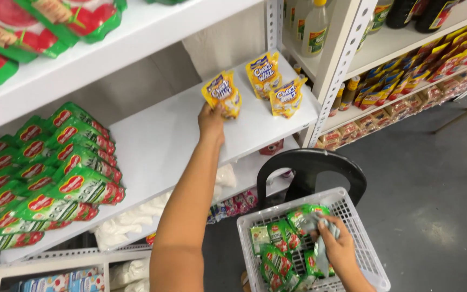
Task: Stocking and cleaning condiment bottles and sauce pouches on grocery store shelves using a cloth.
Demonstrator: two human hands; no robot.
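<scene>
Head view, left hand: left hand (212,120) at centre frame, grip closed round the bottom of a yellow pouch (222,93), holding it upright on the white shelf (163,140)
Neighbours: two matching pouches (274,81) stand just right, so it lines up with them
Right hand: right hand (335,244) lower right, fingers curled on a green packet (320,254) in the white basket (363,259)
Left edge: green packets stacked (55,178) on the same shelf

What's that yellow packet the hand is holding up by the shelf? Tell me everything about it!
The yellow pouch is a small, shiny, soft plastic stand-up packet with a blue and white label patch on its front. The left hand grips its bottom edge and holds it upright, a little tilted, over the white shelf. Two matching pouches stand just to its right, apart from it.
</scene>
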